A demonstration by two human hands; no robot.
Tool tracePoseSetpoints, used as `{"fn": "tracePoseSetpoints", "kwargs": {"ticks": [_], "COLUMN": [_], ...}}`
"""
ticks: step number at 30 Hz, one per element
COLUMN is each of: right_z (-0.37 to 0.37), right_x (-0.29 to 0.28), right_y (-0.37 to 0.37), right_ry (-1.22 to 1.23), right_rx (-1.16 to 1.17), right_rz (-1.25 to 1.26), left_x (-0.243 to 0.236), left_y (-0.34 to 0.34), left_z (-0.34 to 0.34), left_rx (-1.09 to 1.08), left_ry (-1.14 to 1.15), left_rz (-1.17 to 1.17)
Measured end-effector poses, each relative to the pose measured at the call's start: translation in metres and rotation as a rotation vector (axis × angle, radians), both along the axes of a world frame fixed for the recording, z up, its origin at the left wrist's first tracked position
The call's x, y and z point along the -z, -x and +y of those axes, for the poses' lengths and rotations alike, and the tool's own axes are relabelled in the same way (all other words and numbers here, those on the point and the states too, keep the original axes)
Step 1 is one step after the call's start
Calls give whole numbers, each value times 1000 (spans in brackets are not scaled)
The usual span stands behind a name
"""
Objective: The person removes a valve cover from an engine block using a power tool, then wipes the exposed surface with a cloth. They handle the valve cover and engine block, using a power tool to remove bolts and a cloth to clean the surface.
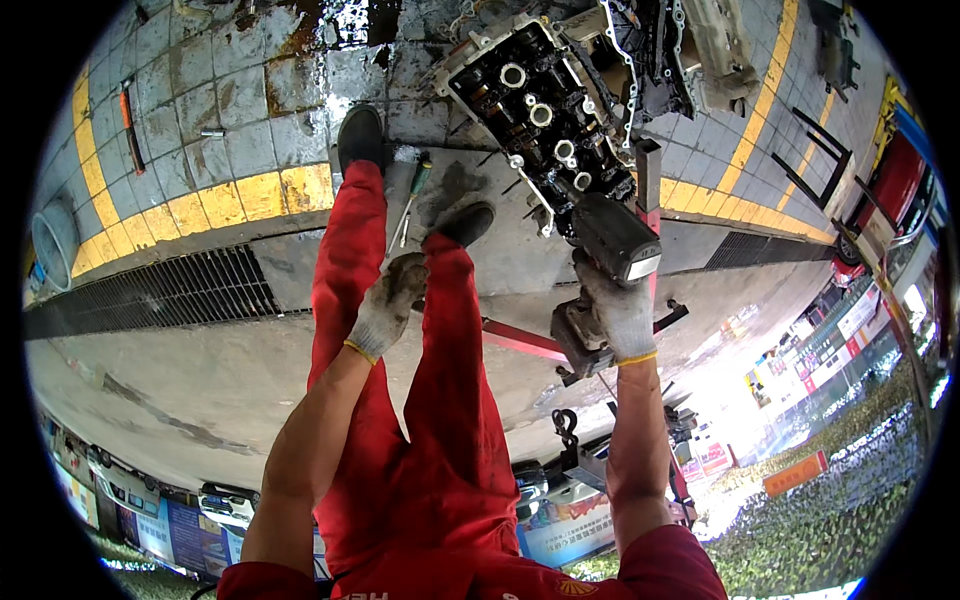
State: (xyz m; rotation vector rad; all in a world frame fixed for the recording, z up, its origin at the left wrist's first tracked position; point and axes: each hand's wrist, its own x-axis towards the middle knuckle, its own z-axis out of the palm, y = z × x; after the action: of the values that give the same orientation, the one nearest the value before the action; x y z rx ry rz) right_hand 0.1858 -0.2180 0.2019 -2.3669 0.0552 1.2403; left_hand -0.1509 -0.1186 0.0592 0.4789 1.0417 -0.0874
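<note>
My gloved right hand (612,305) grips a black power tool (625,245), its base below my fingers and its nose over the lower end of a dark, oily engine (530,95), whose exposed top has several round openings. The engine is on a stand with red legs (525,338). My gloved left hand (391,300) is held in front of my red-trousered legs with curled fingers; whatever is in them, if anything, I cannot make out. A green-handled screwdriver (421,175) and a metal tool (404,228) lie near my shoes.
An orange-handled tool (131,125) and a small metal cylinder (212,133) lie on grey tiles at left, near a bucket (52,245). A drain grate (150,290) crosses the floor. Engine parts (725,50) sit upper right, a black frame (815,160) and red car (893,190) further right.
</note>
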Motion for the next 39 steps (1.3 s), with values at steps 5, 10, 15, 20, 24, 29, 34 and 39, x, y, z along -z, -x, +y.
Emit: {"fn": "tracePoseSetpoints", "kwargs": {"ticks": [5,10,15,20,24,29,34,39], "right_z": [2,1,-8,0,-16,-27,12,55], "right_x": [6,11,23,20,28,25,10,17], "right_y": [11,12,14,6,13,13,13,6], "right_ry": [-26,7,-18,86,27,12,-48,-120], "right_rx": [105,37,-251,-96,-238,-429,-331,-53], "right_rz": [78,36,-150,27,-152,-243,-148,-58], "left_x": [-5,-4,-4,-1,2,4,7,2], "left_y": [-4,-6,-6,-8,-7,-7,3,-6], "left_z": [9,3,8,1,-2,5,-8,2], "left_rx": [1,-41,-82,-106,-198,-355,-298,-184], "left_ry": [10,-58,81,21,77,256,215,80], "left_rz": [9,-39,-33,-18,-47,-105,-97,-51]}}
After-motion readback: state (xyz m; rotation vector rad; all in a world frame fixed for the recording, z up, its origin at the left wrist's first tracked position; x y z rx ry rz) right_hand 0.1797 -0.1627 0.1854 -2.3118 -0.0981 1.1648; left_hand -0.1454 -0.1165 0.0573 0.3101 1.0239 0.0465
